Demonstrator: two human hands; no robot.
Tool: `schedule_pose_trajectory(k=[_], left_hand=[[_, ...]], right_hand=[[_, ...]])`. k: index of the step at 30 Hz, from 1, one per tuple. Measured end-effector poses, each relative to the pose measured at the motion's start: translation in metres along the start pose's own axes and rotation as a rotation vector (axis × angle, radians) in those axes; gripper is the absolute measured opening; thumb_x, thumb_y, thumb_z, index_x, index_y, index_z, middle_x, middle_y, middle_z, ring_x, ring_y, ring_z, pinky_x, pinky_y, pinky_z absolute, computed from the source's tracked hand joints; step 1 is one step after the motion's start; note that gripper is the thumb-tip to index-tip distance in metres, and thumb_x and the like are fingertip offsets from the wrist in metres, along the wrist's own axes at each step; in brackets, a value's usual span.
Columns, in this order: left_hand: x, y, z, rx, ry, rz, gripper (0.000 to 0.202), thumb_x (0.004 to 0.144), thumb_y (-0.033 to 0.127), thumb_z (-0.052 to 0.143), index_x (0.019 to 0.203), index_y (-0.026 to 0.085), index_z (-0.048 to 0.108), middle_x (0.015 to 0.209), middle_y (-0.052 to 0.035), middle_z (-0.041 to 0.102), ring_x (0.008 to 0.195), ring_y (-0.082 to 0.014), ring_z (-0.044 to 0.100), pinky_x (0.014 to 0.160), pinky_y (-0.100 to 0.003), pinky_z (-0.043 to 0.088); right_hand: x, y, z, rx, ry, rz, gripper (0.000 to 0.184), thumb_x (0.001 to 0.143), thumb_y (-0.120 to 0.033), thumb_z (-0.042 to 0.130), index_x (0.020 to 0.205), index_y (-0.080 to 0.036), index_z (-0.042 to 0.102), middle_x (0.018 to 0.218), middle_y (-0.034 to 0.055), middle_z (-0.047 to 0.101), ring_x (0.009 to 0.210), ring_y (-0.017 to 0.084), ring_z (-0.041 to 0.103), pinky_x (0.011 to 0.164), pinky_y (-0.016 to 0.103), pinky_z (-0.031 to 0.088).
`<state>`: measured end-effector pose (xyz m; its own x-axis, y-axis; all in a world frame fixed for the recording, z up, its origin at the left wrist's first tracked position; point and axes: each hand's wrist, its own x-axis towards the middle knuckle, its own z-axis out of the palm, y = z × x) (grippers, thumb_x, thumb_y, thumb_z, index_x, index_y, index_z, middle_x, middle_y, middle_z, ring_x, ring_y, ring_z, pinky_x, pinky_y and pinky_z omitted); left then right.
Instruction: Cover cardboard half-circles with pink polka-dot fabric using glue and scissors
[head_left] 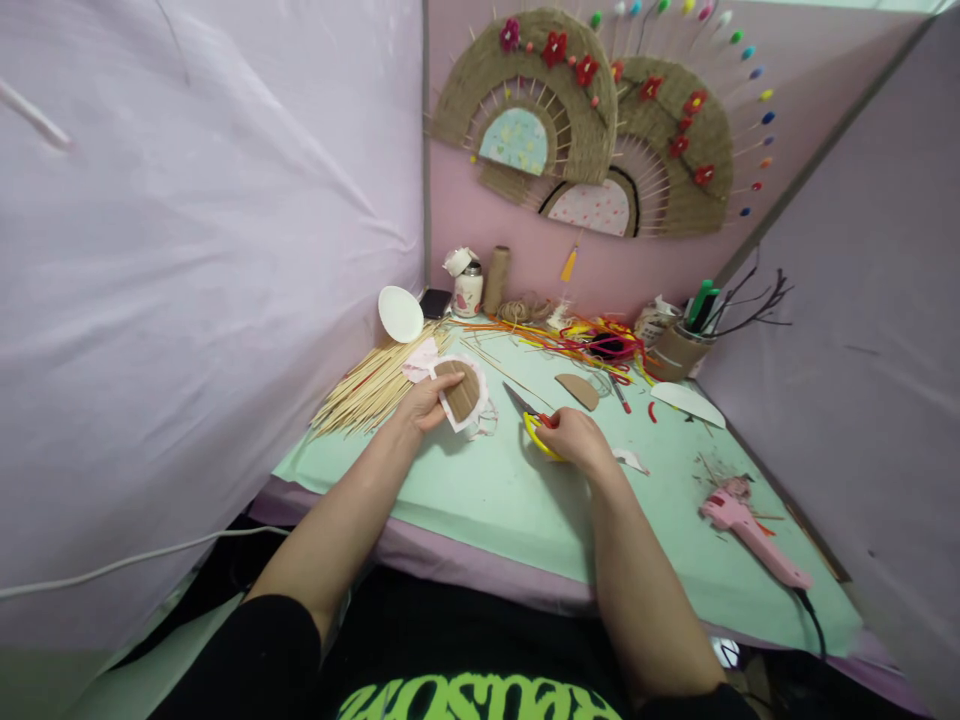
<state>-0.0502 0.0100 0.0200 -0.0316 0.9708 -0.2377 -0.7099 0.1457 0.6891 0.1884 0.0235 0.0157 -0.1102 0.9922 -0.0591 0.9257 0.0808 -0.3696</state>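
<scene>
My left hand (429,402) grips a half-round piece of brown cardboard (462,392) that has white patterned fabric around its edge. Its thumb lies across the cardboard's face. A loose flap of the same fabric (420,360) sticks out behind the fingers, and a ragged strip hangs at the right edge. In my right hand (574,437) is a pair of scissors (528,408) with yellow and red handles, blades pointing up and left toward the cardboard. The blades look closed or nearly so and stay apart from the fabric.
Thin wooden sticks (375,385) lie left. Behind are a white bowl (400,314), a jar (469,290), twine (523,308) and colourful pipe cleaners (600,340). A cardboard half-disc (578,391) lies mid-table. Right are a pen pot (677,352) and a corded pink glue gun (757,538).
</scene>
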Motion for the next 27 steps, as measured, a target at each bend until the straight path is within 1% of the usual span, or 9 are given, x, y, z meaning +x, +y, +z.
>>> schedule_pose_trajectory(k=[3,5,9,12,15,17,20,24,27], left_hand=[[0.0,0.001,-0.001,-0.015,-0.018,-0.001,0.014,0.074,0.001,0.063,0.083,0.01,0.067,0.077,-0.006,0.073,0.069,-0.0163,0.069,0.076,-0.032,0.057],[0.0,0.001,0.0,-0.034,-0.011,0.005,0.014,0.074,0.001,0.062,0.084,0.01,0.067,0.076,-0.0062,0.073,0.069,-0.0164,0.069,0.076,-0.032,0.057],[-0.002,0.002,0.0,-0.065,-0.015,0.034,0.015,0.075,0.001,0.061,0.086,0.01,0.067,0.078,-0.0064,0.073,0.07,-0.0164,0.07,0.077,-0.031,0.057],[-0.003,0.003,0.001,-0.072,-0.012,0.056,0.016,0.075,0.003,0.061,0.087,0.01,0.067,0.079,-0.0061,0.074,0.071,-0.016,0.07,0.081,-0.032,0.057],[-0.004,0.005,0.001,-0.083,-0.01,0.052,0.015,0.076,0.004,0.059,0.089,0.009,0.067,0.078,-0.0067,0.074,0.07,-0.0165,0.07,0.085,-0.035,0.057],[-0.004,0.006,0.001,-0.083,-0.013,0.049,0.015,0.078,0.005,0.058,0.089,0.009,0.067,0.077,-0.0072,0.073,0.069,-0.0173,0.071,0.085,-0.036,0.057],[-0.005,0.008,0.001,-0.087,-0.021,0.055,0.014,0.079,0.005,0.056,0.088,0.009,0.066,0.076,-0.007,0.073,0.069,-0.017,0.071,0.082,-0.035,0.058],[-0.006,0.008,0.001,-0.071,-0.014,0.059,0.013,0.079,0.005,0.056,0.086,0.009,0.067,0.076,-0.0068,0.074,0.068,-0.0163,0.071,0.08,-0.032,0.058],[-0.005,0.008,0.001,-0.064,-0.004,0.057,0.012,0.079,0.006,0.058,0.086,0.009,0.067,0.076,-0.0066,0.073,0.068,-0.0159,0.07,0.079,-0.031,0.058]], right_hand=[[0.004,0.006,-0.002,0.205,-0.021,0.012,0.02,0.07,-0.038,0.061,0.066,-0.019,0.062,0.064,0.0061,0.067,0.062,0.019,0.061,0.05,0.026,0.036],[0.006,0.006,-0.004,0.381,-0.041,0.017,0.018,0.069,-0.037,0.061,0.067,-0.019,0.061,0.061,0.0034,0.065,0.058,0.017,0.059,0.048,0.025,0.037],[0.003,-0.007,0.001,0.803,-0.06,0.001,0.02,0.065,-0.033,0.063,0.078,-0.02,0.055,0.063,-0.0001,0.062,0.053,0.014,0.056,0.047,0.024,0.039],[-0.004,-0.021,0.007,0.992,-0.038,-0.057,0.028,0.066,-0.036,0.063,0.088,-0.022,0.051,0.065,-0.0038,0.057,0.05,0.011,0.049,0.046,0.024,0.037],[-0.01,-0.032,0.013,1.012,-0.032,-0.183,0.035,0.067,-0.042,0.065,0.092,-0.022,0.051,0.071,-0.004,0.056,0.056,0.011,0.049,0.051,0.024,0.038],[-0.013,-0.037,0.016,0.966,-0.033,-0.247,0.043,0.061,-0.043,0.071,0.092,-0.022,0.05,0.074,-0.0041,0.055,0.062,0.012,0.05,0.056,0.025,0.04],[-0.015,-0.039,0.02,0.849,0.002,-0.274,0.052,0.053,-0.045,0.078,0.091,-0.022,0.05,0.073,-0.0053,0.051,0.063,0.013,0.048,0.06,0.027,0.041],[-0.017,-0.038,0.022,0.684,0.117,-0.296,0.047,0.057,-0.05,0.076,0.084,-0.023,0.049,0.068,-0.006,0.049,0.06,0.013,0.043,0.058,0.027,0.037],[-0.018,-0.038,0.02,0.633,0.133,-0.32,0.044,0.06,-0.052,0.075,0.08,-0.023,0.049,0.065,-0.0054,0.05,0.06,0.013,0.043,0.057,0.026,0.036]])
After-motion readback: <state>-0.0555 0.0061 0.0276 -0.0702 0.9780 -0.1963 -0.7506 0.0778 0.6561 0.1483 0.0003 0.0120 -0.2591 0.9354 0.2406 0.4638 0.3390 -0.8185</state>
